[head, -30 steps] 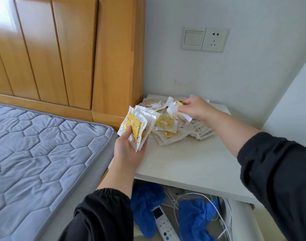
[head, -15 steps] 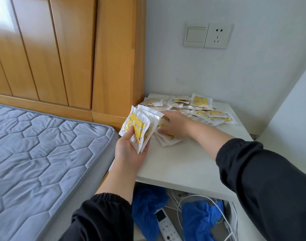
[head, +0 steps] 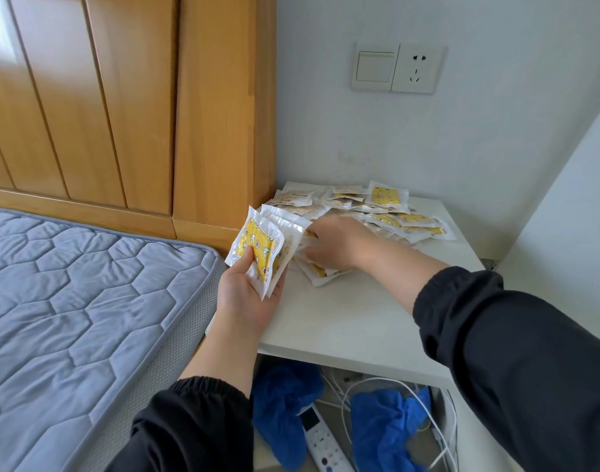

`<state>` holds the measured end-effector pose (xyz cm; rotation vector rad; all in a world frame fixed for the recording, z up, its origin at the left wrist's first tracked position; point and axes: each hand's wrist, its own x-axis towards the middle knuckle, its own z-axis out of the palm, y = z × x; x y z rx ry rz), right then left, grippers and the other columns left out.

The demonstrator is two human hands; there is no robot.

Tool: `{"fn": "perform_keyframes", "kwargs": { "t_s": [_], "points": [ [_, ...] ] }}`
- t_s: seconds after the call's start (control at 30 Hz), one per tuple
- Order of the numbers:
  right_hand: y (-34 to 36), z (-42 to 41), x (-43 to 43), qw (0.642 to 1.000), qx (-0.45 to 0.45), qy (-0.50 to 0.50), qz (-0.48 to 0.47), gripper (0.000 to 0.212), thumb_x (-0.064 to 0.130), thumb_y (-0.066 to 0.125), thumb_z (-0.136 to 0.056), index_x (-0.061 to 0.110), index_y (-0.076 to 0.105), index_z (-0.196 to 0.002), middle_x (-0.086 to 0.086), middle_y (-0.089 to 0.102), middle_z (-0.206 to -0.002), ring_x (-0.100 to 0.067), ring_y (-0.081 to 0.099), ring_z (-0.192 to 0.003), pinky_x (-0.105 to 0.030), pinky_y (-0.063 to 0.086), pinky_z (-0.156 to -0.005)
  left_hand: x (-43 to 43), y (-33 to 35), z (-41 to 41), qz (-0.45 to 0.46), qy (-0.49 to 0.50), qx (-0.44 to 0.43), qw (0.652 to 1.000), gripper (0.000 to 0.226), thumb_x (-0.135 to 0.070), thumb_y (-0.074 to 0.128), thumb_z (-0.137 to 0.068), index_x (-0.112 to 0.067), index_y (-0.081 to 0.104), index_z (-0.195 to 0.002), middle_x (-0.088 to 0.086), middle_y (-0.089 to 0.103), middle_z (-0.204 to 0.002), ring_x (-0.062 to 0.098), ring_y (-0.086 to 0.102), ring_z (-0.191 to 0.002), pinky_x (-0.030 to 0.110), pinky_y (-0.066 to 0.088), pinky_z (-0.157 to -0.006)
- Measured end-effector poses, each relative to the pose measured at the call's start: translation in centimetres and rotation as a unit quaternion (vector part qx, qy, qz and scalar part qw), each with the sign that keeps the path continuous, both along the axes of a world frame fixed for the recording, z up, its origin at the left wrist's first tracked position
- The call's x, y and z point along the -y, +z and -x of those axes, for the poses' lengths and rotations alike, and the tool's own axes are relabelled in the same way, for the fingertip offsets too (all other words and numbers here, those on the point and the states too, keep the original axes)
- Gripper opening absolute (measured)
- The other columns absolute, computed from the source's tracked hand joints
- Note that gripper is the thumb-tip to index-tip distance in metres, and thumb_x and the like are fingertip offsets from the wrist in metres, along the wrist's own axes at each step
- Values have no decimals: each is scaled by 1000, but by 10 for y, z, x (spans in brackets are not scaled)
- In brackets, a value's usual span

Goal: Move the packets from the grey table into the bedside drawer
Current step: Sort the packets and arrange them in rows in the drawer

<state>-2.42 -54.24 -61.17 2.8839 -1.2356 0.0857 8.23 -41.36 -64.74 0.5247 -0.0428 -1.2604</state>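
My left hand (head: 247, 294) grips a small upright stack of white packets with yellow prints (head: 261, 247) at the table's left edge. My right hand (head: 339, 243) lies flat, palm down, on the near part of the loose packet pile (head: 387, 212). That pile is spread over the back of the pale grey table (head: 360, 318). The right fingertips are hidden behind the held stack. Under the tabletop the open drawer (head: 424, 447) shows.
The drawer holds two blue shoe covers (head: 285, 400), a white remote (head: 320, 441) and white cables (head: 360, 383). A blue quilted mattress (head: 87, 301) and a wooden headboard (head: 121, 97) are on the left. A switch and socket (head: 417, 68) sit on the wall.
My right hand left the back of the pile, where it pinched a packet, and came to rest on the nearer packets. My left hand kept its stack almost still.
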Motion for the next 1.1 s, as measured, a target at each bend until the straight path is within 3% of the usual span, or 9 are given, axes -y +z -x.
{"fn": "perform_keyframes", "kwargs": {
  "t_s": [0.1, 0.23, 0.33, 0.53, 0.67, 0.83, 0.97, 1.03, 1.1],
  "points": [
    [-5, 7, 3, 999, 20, 19, 36, 16, 32, 44, -89, 20, 51, -83, -1, 59, -93, -26, 55, -90, -32, 38, -65, 0, -1, -1, -5, 5, 1, 1000, 18, -20, 48, -99, -7, 60, -102, 8, 75, -88, 20, 72, -80, 28, 59, -69],
    [2, 17, -6, 996, -49, 66, 45, 28, 18, 53, -87, 16, 50, -115, -4, 54, -109, -26, 54, -99, -30, 32, -66, 0, -1, 0, -6, 6, 1, 1000, 18, -20, 48, -99, -7, 60, -102, 8, 75, -88, 21, 71, -82, 28, 59, -70],
    [3, 18, -12, 994, -70, 68, 50, 42, 5, 57, -82, 12, 45, -122, -6, 50, -114, -27, 53, -101, -30, 32, -65, 0, 0, 0, -5, 9, 2, 1000, 17, -20, 48, -99, -7, 60, -101, 8, 75, -86, 21, 72, -80, 29, 58, -72],
    [-5, 26, -7, 992, 117, 36, 26, 24, -5, 46, -78, 10, 54, -94, -8, 61, -96, -31, 57, -90, -37, 45, -67, -1, -1, 0, 9, 6, -4, 1000, 18, -19, 48, -100, -5, 59, -102, 9, 75, -88, 22, 74, -74, 33, 59, -71],
    [-8, 51, -19, 988, 147, 39, -6, 56, -8, 50, -79, 16, 52, -129, -9, 62, -121, -31, 57, -107, -37, 47, -84, -3, 1, 1, 7, 9, -6, 1000, 18, -19, 48, -99, -5, 59, -102, 9, 75, -86, 22, 74, -72, 32, 59, -69],
    [-16, 65, -32, 973, 192, 60, -113, 50, -3, 51, -81, 16, 56, -126, -6, 58, -127, -25, 50, -119, -33, 41, -98, -4, 1, 1, 16, 22, -28, 999, 18, -19, 48, -100, -5, 59, -103, 10, 75, -84, 23, 74, -70, 33, 61, -64],
    [-6, 62, -26, 980, 126, 32, -151, 53, 23, 65, -83, 19, 52, -134, -1, 30, -151, -19, 19, -142, -33, 20, -116, -5, 0, 0, 27, 22, -41, 999, 20, -19, 47, -100, -3, 58, -106, 12, 75, -88, 24, 74, -73, 32, 60, -58],
    [1, 57, -24, 980, 116, 10, -161, 53, 43, 65, -83, 21, 56, -130, 1, 39, -144, -17, 30, -135, -32, 29, -111, -5, 0, 1, 27, 21, -41, 999, 20, -19, 47, -100, -3, 58, -105, 12, 75, -89, 24, 74, -73, 31, 60, -58],
    [4, 48, -26, 982, 128, -17, -135, 57, 57, 65, -77, 18, 59, -119, 1, 55, -120, -17, 50, -111, -31, 44, -93, -5, 1, 1, 24, 22, -35, 999, 20, -19, 47, -100, -3, 59, -103, 11, 75, -87, 23, 74, -72, 30, 60, -60]
  ]
}}
